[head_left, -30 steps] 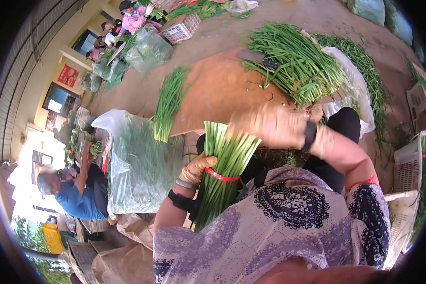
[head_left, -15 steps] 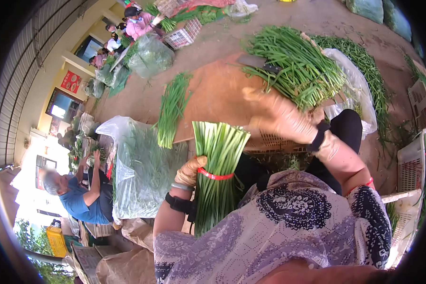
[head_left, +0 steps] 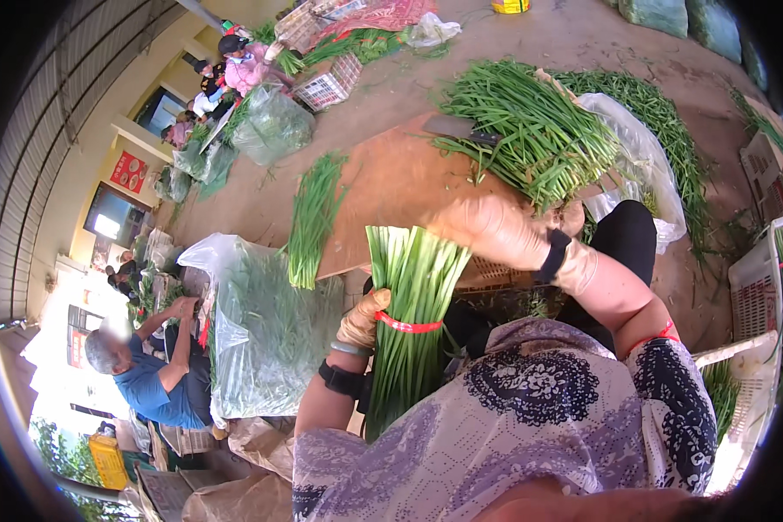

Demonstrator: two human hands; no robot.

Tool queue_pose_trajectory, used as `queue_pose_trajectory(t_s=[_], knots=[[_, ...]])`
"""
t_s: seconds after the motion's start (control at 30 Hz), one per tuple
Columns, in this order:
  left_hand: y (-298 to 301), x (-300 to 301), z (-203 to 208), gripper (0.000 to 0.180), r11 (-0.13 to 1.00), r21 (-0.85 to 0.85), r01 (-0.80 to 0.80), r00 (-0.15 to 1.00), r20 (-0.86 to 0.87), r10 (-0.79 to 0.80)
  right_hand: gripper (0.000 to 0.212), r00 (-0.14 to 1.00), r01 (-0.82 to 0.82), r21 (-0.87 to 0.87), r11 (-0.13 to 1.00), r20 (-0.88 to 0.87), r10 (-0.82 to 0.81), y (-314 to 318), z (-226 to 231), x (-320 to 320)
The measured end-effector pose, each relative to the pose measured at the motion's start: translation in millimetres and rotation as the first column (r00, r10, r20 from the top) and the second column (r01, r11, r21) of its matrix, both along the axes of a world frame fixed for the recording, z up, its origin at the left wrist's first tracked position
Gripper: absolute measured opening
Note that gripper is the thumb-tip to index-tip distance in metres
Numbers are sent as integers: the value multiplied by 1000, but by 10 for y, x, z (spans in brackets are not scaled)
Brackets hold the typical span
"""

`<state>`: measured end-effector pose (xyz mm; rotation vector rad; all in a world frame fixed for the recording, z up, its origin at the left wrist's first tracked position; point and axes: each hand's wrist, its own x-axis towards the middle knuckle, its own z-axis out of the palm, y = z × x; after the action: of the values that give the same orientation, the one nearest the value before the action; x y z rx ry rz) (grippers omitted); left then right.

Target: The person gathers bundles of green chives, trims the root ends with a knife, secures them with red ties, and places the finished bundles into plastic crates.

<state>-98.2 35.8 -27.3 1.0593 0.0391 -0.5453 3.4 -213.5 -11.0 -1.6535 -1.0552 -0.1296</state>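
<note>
My left hand (head_left: 364,318), in a thin tan glove, is closed around a bundle of garlic chives (head_left: 411,357). A red band (head_left: 407,324) circles the bundle beside my thumb. The pale cut ends point away from me, and the leaves hang down toward my lap. My right hand (head_left: 487,228), gloved too, is over the near edge of the board, right by the cut ends. Its fingers are smeared by motion, so whether they touch the stalks does not show.
On the brown board (head_left: 383,200) lie a knife (head_left: 461,130), a large chive pile (head_left: 531,130) and a smaller bunch (head_left: 313,222). A clear plastic bag of greens (head_left: 274,331) stands at left, near a seated person (head_left: 161,374). A white crate (head_left: 752,296) is at right.
My right hand has swung down and left, from above the board to the bundle's cut ends. My left hand and the bundle have shifted slightly right in view.
</note>
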Motion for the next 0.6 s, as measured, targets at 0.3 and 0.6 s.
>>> queue_pose_trajectory(t_s=[0.3, 0.6], knots=[[-40, -35, 128, 74, 986, 164, -34, 999, 41, 28, 49, 867, 119, -22, 993, 490, -93, -138, 617, -123], [-37, -82, 159, 64, 999, 48, -3, 998, -65, 6, 15, 559, 456, -148, 878, 815, -153, 109, 296, -252]])
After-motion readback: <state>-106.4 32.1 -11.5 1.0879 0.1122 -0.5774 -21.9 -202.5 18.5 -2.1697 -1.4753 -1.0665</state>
